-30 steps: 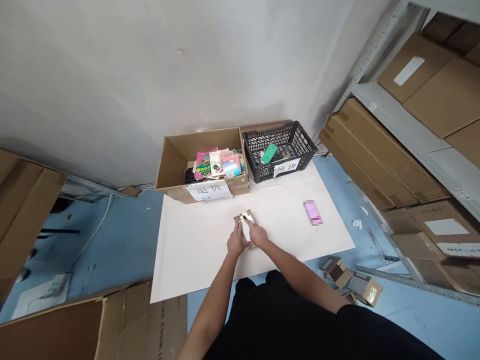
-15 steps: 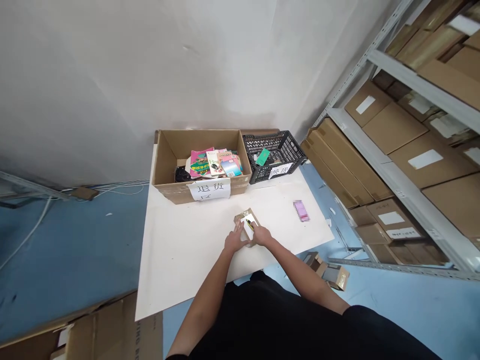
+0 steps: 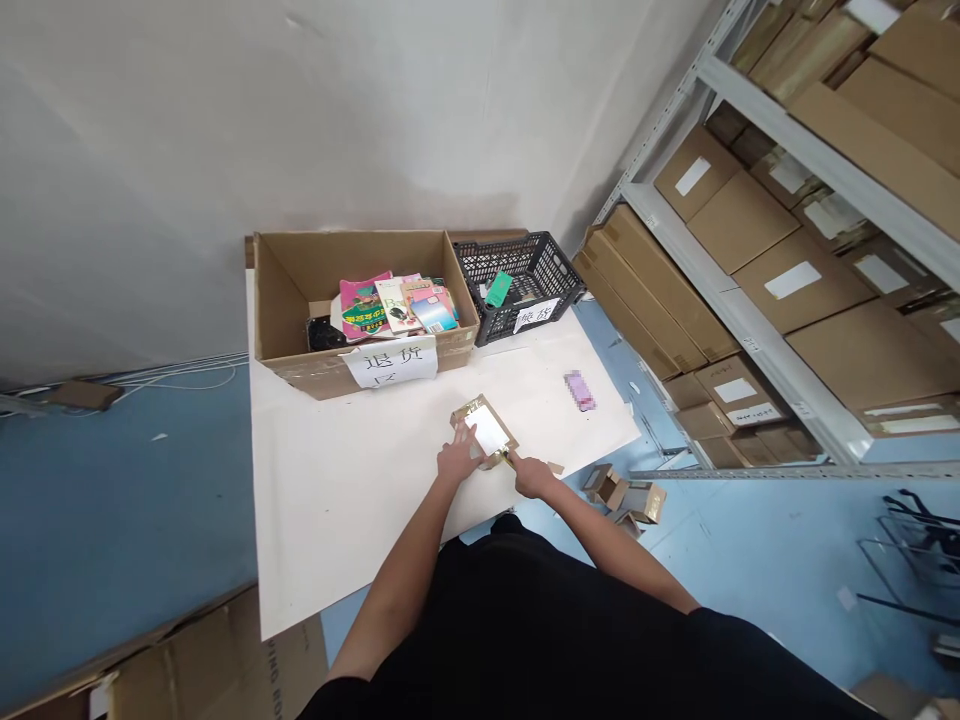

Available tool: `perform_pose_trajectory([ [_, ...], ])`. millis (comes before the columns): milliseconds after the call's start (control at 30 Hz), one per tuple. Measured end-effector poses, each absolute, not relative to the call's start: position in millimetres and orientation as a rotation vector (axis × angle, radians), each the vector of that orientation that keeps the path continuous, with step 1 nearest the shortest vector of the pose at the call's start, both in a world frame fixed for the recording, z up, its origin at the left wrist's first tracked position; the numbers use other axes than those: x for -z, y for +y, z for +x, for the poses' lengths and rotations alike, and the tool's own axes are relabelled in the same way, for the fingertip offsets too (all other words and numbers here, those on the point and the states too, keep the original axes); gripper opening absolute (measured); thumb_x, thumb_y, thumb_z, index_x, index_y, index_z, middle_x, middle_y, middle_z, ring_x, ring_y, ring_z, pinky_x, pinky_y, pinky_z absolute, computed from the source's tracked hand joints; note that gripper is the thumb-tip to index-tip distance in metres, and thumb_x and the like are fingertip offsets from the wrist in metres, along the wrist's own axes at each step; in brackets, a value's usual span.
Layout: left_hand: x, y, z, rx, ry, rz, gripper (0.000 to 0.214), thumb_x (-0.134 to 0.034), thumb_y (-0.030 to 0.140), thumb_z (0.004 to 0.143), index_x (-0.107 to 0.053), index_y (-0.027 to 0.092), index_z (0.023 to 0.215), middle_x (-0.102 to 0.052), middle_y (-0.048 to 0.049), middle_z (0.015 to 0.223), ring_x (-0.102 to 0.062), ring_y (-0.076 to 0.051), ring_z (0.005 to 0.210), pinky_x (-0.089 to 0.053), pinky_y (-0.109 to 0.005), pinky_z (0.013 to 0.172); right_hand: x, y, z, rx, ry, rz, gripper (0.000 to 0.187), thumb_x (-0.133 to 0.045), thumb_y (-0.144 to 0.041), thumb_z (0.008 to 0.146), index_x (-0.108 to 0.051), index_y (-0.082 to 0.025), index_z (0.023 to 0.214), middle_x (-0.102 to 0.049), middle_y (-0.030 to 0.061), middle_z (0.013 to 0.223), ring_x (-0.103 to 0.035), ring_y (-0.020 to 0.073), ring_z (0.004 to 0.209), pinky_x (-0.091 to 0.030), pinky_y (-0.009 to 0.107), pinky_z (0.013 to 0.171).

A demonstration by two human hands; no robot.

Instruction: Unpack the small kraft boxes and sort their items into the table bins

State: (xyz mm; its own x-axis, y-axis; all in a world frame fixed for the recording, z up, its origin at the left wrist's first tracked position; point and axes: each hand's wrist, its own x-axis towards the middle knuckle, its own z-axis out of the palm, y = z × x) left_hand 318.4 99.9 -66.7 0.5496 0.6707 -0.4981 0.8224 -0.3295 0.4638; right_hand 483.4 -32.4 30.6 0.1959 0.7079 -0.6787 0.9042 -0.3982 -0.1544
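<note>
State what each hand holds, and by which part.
Left hand presses the small package at its near corner; right hand grips a thin tool, too small to identify.

Left hand (image 3: pixel 459 463) pressed flat, right hand (image 3: pixel 534 477) curled closed just beside.

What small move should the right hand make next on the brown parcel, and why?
Probably draw the small tool along the near edge of the parcel. The right hand pinches the tool at that edge, and the left hand rests on the parcel, which lies flat on the white table.
</note>
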Motion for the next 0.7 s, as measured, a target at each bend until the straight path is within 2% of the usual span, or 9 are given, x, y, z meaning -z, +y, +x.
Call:
perform_pose_trajectory([
  [167, 64, 102, 333, 0.43, 1.222, 2.176, 0.09, -0.065, 0.066, 0.084, -0.032, 0.044, 0.165, -0.001, -0.0005, 0.18, -0.053, -0.047, 0.131, -0.05, -0.056, 0.099, -40, -43, 510, 1.078, 1.582, 2.3, 0.062, -0.06, -0.016, 0.087, -0.051, -0.028, 0.148, -0.076, 0.0106, 0.11, -0.072, 0.0308, 0.1, -0.047, 0.032, 0.076],
  [333, 56, 96, 349, 0.438, 1.298, 2.197, 0.087, -0.072, 0.063, 0.082, -0.043, 0.038, 0.16, -0.011, -0.0105, 0.178, -0.053, -0.045, 0.132, -0.052, -0.054, 0.096, -22, -50, 541, 1.084, 1.442, 2.806, 0.064, -0.046, -0.022, 0.101, -0.028, -0.026, 0.163, -0.077, 0.0075, 0.111, -0.073, 0.0253, 0.099, -0.048, 0.031, 0.086],
  [433, 52, 81, 358, 0.439, 1.378, 2.194, 0.084, -0.072, 0.063, 0.084, -0.046, 0.032, 0.157, -0.015, -0.0172, 0.176, -0.054, -0.043, 0.132, -0.053, -0.051, 0.096, 1, -41, 549, 1.126, 1.28, 2.937, 0.062, -0.047, -0.028, 0.103, -0.028, -0.021, 0.162, -0.075, 0.011, 0.123, -0.073, 0.0264, 0.109, -0.049, 0.033, 0.091],
  [567, 54, 47, 366, 0.389, 1.489, 2.175, 0.082, -0.063, 0.067, 0.09, -0.042, 0.029, 0.16, -0.01, -0.016, 0.178, -0.05, -0.043, 0.135, -0.055, -0.05, 0.094, 26, -12, 547, 1.156, 1.299, 2.886, 0.075, -0.06, -0.047, 0.1, -0.029, -0.019, 0.161, -0.073, 0.0134, 0.127, -0.071, 0.0297, 0.116, -0.05, 0.034, 0.091],
  [633, 58, 29, 366, 0.351, 1.53, 2.179, 0.08, -0.054, 0.068, 0.095, -0.039, 0.028, 0.163, -0.009, -0.0143, 0.179, -0.048, -0.044, 0.136, -0.056, -0.052, 0.094, 33, 7, 544, 1.135, 1.322, 2.829, 0.083, -0.069, -0.046, 0.094, -0.029, -0.02, 0.162, -0.075, 0.0126, 0.124, -0.071, 0.0298, 0.116, -0.05, 0.034, 0.089],
  [700, 61, 16, 364, 0.336, 1.552, 2.162, 0.078, -0.044, 0.067, 0.099, -0.036, 0.025, 0.165, -0.014, -0.0154, 0.178, -0.047, -0.044, 0.138, -0.056, -0.052, 0.096, 37, 24, 541, 1.101, 1.357, 2.787, 0.086, -0.073, -0.04, 0.091, -0.03, -0.022, 0.162, -0.075, 0.0114, 0.123, -0.071, 0.0285, 0.116, -0.049, 0.032, 0.088],
])
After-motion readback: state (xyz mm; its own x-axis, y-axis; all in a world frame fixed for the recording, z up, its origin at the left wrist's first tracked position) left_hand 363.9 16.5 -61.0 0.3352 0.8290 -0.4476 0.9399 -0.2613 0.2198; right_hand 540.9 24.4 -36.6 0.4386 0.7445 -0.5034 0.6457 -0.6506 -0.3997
